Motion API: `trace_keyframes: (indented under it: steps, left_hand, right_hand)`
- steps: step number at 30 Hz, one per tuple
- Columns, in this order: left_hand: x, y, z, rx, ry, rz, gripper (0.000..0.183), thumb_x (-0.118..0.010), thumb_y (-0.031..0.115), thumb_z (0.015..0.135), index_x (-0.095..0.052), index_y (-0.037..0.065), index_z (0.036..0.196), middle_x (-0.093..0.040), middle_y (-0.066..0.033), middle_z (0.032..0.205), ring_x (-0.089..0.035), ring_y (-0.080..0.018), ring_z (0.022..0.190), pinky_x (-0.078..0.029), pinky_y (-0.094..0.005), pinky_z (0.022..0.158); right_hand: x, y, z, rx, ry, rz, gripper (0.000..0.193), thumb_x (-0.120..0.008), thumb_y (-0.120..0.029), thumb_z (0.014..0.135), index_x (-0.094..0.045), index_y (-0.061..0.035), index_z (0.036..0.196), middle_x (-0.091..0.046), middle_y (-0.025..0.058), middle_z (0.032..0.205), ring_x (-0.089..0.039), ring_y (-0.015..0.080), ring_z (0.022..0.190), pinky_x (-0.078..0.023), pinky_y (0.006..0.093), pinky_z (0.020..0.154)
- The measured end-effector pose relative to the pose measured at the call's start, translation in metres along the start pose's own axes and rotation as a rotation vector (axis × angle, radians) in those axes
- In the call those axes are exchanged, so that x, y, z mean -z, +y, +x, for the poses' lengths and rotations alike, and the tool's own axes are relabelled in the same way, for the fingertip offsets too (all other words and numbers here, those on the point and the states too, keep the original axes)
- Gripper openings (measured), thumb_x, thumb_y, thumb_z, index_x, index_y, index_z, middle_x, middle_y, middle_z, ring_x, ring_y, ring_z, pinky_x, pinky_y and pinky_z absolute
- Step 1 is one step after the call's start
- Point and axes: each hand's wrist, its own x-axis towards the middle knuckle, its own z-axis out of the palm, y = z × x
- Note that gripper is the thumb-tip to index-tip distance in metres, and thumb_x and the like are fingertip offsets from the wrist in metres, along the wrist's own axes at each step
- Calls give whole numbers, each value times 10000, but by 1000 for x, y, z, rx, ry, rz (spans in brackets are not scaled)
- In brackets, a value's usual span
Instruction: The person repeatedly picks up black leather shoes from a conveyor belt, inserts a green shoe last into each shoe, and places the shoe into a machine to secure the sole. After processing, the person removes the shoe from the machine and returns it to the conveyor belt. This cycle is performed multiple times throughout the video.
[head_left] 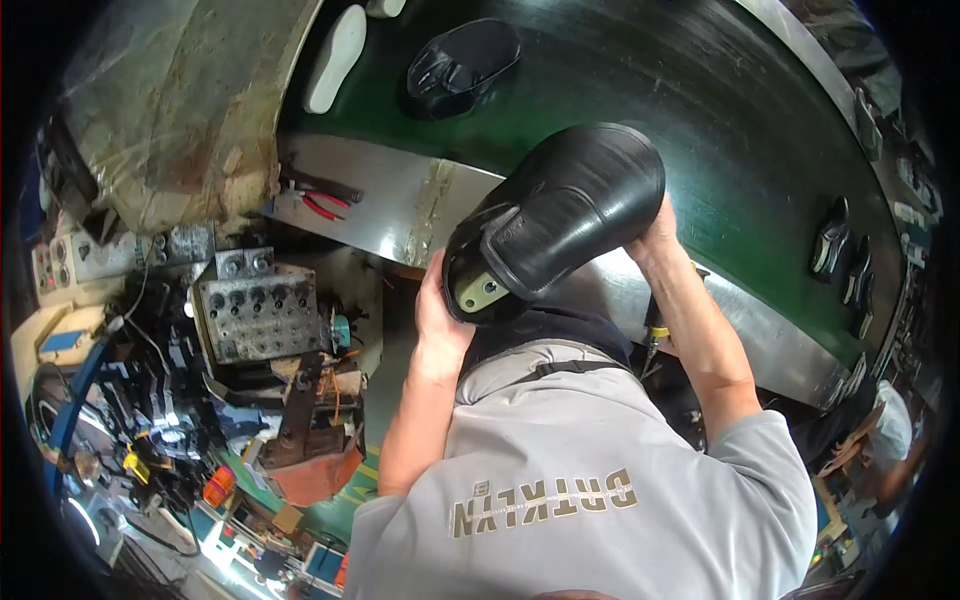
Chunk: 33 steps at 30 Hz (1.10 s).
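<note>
I hold a black shoe upper (575,200) stretched over a shoe last, at a slant in front of my body. The pale green top of the last (480,293), with small holes in it, shows in the shoe's opening. My left hand (440,308) is closed round the heel end, with part of its fingers behind the shoe. At the broad toe end, my right hand (655,232) grips the far side from beneath, its fingers mostly hidden by the shoe.
Ahead runs a dark green conveyor belt (740,140) with a metal edge (370,195). On it lie another black shoe (465,65), a white sole (337,58) and, at the right, several dark shoes (830,240). Red-handled pliers (322,203) rest on the edge. A control box (258,312) stands left.
</note>
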Motion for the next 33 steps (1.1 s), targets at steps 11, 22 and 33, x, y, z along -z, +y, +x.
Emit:
trace_keyframes:
  steps: [11,22,33]
  left_hand:
    - [11,0,9,-99,189,-32,173,-495,147,994,-618,53,1072,-661,-40,993,-635,-145,927,-510,-292,842]
    - [15,-4,9,-188,332,-61,108,-560,143,958,-636,67,974,-682,-26,930,-654,-136,846,-538,-292,780]
    - [12,4,-46,27,-153,188,252,-568,284,983,-613,54,1072,-661,-28,989,-630,-110,895,-511,-258,788]
  right_hand:
    - [1,0,28,-38,91,-300,310,-616,-253,946,-619,-17,1147,-656,111,1108,-627,219,1021,-508,384,933]
    - [4,13,75,-72,14,-380,313,-570,-222,974,-603,2,1192,-649,119,1136,-620,241,1043,-481,410,969]
    - [-74,25,43,-254,-343,-713,303,-649,-197,931,-649,18,1144,-696,77,990,-657,154,844,-542,312,788]
